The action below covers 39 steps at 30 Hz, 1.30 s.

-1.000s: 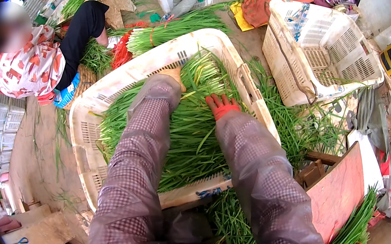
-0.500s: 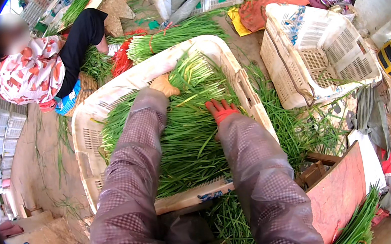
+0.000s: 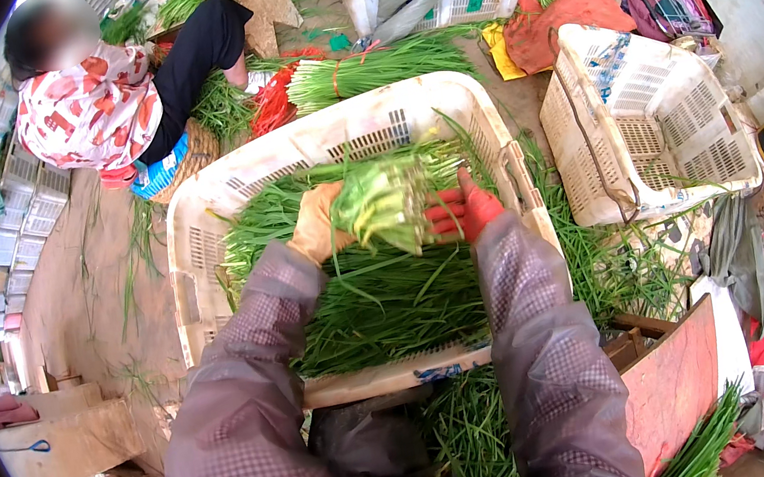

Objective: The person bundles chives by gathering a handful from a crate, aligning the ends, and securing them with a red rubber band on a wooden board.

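Observation:
My left hand [image 3: 319,226], in a tan glove, is closed around a bunch of garlic chives [image 3: 383,201] whose pale cut ends point right. At those ends is my right hand [image 3: 468,209], in a red glove, its fingers stretched out and apart against or just beside the stalks. Both hands are over a large white plastic crate [image 3: 191,206] with slotted walls. More loose garlic chives [image 3: 393,311] lie inside it below the bunch, their long dark green leaves running across the crate.
Beyond the crate lie tied garlic chives [image 3: 396,65] and red ties [image 3: 275,102]. A person in a patterned top [image 3: 91,109] sits at the far left. To the right stand a second white crate [image 3: 573,126] and a reddish board [image 3: 676,387]. Loose leaves [image 3: 619,267] litter the ground.
My left hand has lifted a bunch of garlic chives off the pile and drawn it nearer. My right hand has come off the leaves and turned toward the cut ends.

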{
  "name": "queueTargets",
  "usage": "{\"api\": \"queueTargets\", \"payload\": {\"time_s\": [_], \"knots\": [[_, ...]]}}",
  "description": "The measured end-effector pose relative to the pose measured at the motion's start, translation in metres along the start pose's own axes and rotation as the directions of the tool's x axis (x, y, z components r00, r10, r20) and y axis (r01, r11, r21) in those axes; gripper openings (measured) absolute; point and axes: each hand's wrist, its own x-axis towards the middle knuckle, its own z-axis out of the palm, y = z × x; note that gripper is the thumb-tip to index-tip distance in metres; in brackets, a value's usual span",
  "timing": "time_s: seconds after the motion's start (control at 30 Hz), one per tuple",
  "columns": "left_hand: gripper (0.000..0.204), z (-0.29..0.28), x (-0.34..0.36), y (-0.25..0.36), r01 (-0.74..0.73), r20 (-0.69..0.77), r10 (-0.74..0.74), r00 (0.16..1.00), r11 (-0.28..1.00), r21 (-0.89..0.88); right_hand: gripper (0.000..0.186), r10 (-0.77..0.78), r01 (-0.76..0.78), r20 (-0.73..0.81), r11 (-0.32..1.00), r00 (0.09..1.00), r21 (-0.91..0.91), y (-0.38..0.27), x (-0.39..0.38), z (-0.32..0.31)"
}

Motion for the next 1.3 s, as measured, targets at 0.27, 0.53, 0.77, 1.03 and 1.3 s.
{"api": "queueTargets", "payload": {"time_s": [0.27,0.53,0.77,1.03,1.3], "knots": [[0.049,0.019,-0.07,0.038,-0.492,0.305,0.416,0.857,0.483,0.725,0.078,0.408,-0.498,0.46,0.862,0.789,0.089,0.062,0.008,0.037],[0.089,0.018,-0.111,0.039,0.012,-0.055,0.089,0.995,0.428,0.904,0.069,0.511,-0.675,0.543,0.723,0.667,0.147,0.077,-0.021,0.071],[0.105,-0.013,-0.161,0.052,0.325,-0.262,-0.607,0.75,0.684,-0.653,0.062,0.426,-0.645,0.633,0.749,0.646,0.154,0.075,-0.031,0.074],[0.084,0.032,-0.152,0.105,0.443,0.238,-0.586,0.775,0.236,-0.865,0.109,0.102,0.065,0.164,0.626,0.981,-0.777,0.081,-0.04,0.129],[0.074,0.032,-0.21,0.106,0.068,0.03,-0.132,0.991,0.288,-0.955,0.118,-0.101,0.189,0.194,-0.055,0.976,-0.98,0.008,-0.21,0.234]]}}
